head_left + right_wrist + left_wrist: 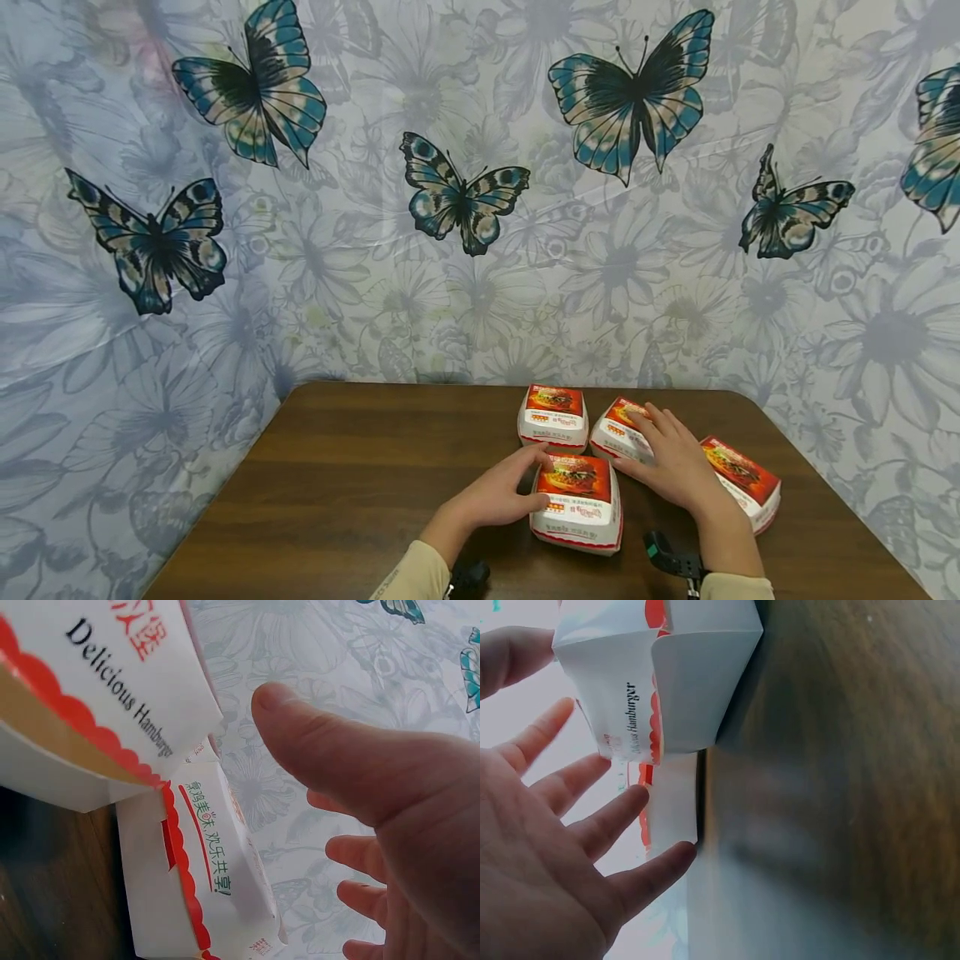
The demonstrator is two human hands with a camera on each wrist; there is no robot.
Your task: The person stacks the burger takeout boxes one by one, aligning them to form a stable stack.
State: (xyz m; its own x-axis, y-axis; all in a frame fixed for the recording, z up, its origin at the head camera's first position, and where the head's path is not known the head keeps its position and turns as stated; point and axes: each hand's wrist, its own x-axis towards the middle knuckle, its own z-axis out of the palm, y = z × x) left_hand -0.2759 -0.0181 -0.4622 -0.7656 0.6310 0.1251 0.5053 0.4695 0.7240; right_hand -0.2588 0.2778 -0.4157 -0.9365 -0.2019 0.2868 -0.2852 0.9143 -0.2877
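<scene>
My left hand (497, 497) is at the left side of the front hamburger box (576, 510), a white carton with a red burger-picture lid. In the left wrist view its fingers spread nearly straight, and the thumb (514, 656) reaches the carton's corner. My right hand (675, 467), fingers extended, is over the middle hamburger box (618, 429) and hides part of it. In the right wrist view the thumb (315, 735) stands apart from the cartons, and a carton at upper left (112, 697) shows a gap under its lid.
Another hamburger box (553, 417) stands at the back, behind the front one. A fourth box (742, 479) sits at an angle to the right, partly behind my right forearm. The brown wooden table (360, 467) ends at a butterfly-patterned wall covering (480, 317).
</scene>
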